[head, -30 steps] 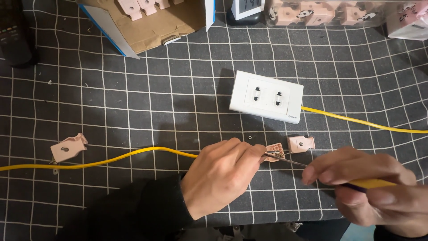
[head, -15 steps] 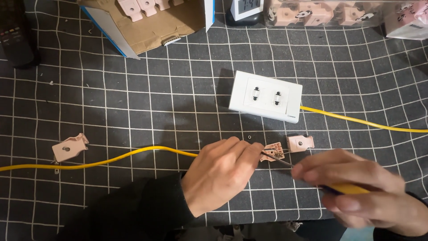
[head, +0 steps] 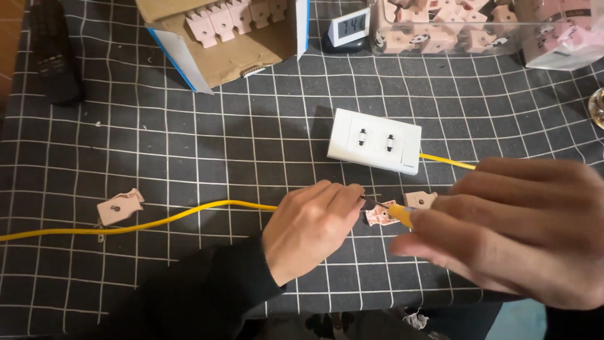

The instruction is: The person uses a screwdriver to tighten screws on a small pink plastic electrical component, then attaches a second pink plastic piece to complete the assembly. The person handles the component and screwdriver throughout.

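A dark surface [head: 189,138] with a white grid pattern fills the view. At its far edge an open cardboard box [head: 220,44] holds pink socket parts, and a clear container [head: 440,28] beside it holds more of them; a small digital clock [head: 348,28] stands between the two, and a dark remote [head: 53,53] lies at the far left.

The right hand [head: 516,230] now looms much larger and blurred, raised closer to the camera than half a second ago, when it lay low at the lower right. Its fingers curl loosely around a yellow-handled screwdriver [head: 399,214], only a short piece of which shows. The left hand [head: 311,230], in a dark sleeve, sits where it was, its fingers closed around the end of the yellow cable [head: 157,220] and pinching it at a small pink socket insert [head: 379,216]. The screwdriver's thin tip reaches that insert just beside the left fingertips.

A white double socket plate [head: 374,140] lies beyond the hands, unmoved, with another yellow wire [head: 447,162] running off its right side. A second pink piece [head: 420,199] rests just behind the insert, and a third pink piece [head: 119,206] lies far left, near the cable.
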